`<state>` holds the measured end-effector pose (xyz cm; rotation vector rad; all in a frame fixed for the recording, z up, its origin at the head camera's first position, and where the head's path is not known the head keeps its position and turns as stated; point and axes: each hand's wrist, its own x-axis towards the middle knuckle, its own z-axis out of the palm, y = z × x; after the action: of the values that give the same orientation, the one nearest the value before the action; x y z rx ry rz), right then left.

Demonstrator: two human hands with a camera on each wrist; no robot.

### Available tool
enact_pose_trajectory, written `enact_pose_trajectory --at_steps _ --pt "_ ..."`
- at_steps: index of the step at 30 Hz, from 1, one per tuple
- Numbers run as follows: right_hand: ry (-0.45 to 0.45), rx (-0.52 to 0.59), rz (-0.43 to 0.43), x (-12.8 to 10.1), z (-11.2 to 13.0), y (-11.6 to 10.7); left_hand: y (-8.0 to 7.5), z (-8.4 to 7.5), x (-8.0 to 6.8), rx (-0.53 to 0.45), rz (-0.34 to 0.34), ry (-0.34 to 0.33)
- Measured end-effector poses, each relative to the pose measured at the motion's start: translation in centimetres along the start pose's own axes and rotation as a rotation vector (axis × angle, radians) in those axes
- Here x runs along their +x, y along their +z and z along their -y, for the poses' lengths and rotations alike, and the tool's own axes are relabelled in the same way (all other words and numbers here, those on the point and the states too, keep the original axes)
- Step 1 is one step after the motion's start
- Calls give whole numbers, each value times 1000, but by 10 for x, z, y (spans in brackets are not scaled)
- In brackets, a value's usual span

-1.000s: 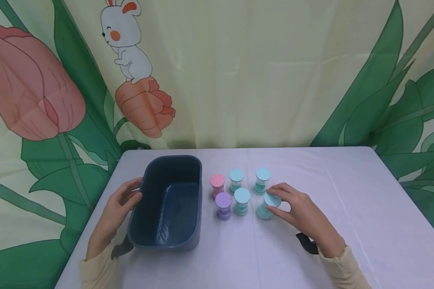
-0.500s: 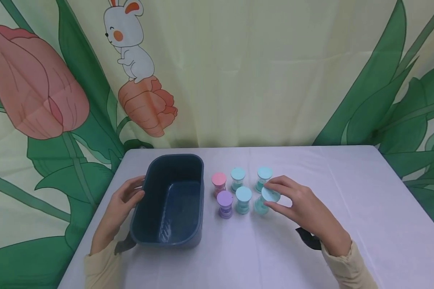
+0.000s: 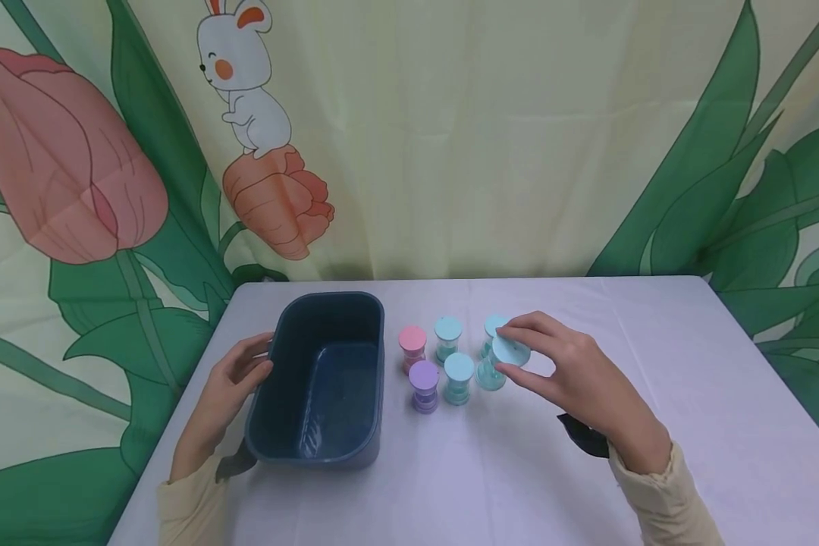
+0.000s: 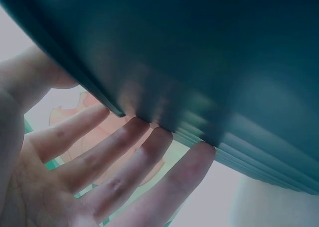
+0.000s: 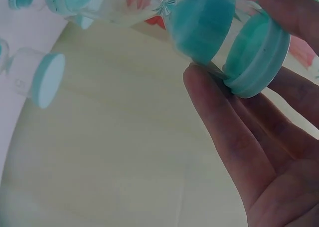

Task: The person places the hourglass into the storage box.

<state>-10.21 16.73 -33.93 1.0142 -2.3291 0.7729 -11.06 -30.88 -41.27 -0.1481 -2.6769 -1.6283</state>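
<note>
My right hand [image 3: 580, 368] pinches a teal sand timer [image 3: 512, 353] by its upper cap, between thumb and fingers. It leans, its lower end toward the left, close over the table. In the right wrist view, teal sand [image 5: 204, 25] lies in the bulb nearest my fingers, toward the narrow neck. On the left, my left hand [image 3: 218, 402] touches the side of a deep dark blue bin [image 3: 337, 402]. Its nearly straight fingertips rest against the bin's outer wall [image 4: 259, 137] in the left wrist view, the thumb partly hidden at the rim. Nothing shows inside the bin.
Between bin and right hand stand a pink timer [image 3: 412, 341], a purple timer [image 3: 424, 383] and teal timers [image 3: 459, 371], [image 3: 448, 334]. Another teal timer [image 3: 494, 326] is partly covered by the held one. A white cloth covers the table [image 3: 491, 478]; a printed curtain [image 3: 491, 152] hangs behind.
My right hand has moved a little away from me, raising and tilting the teal sand timer from its spot. My left hand and the bin keep their place.
</note>
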Motion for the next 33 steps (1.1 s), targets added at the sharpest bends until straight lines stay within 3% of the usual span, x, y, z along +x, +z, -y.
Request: enact_pose_trajectory --at_steps 7,14,20,33 --pt "-3 -4 -17 9 5 -2 1 0 -1 -12 5 -15" --pt "-2 12 -4 20 13 -3 0 1 0 -16 -4 11" --pt "-48 -1 -35 32 17 1 1 2 1 -37 0 21" --pt "-79 26 -5 60 21 13 -2 1 0 -35 4 12"
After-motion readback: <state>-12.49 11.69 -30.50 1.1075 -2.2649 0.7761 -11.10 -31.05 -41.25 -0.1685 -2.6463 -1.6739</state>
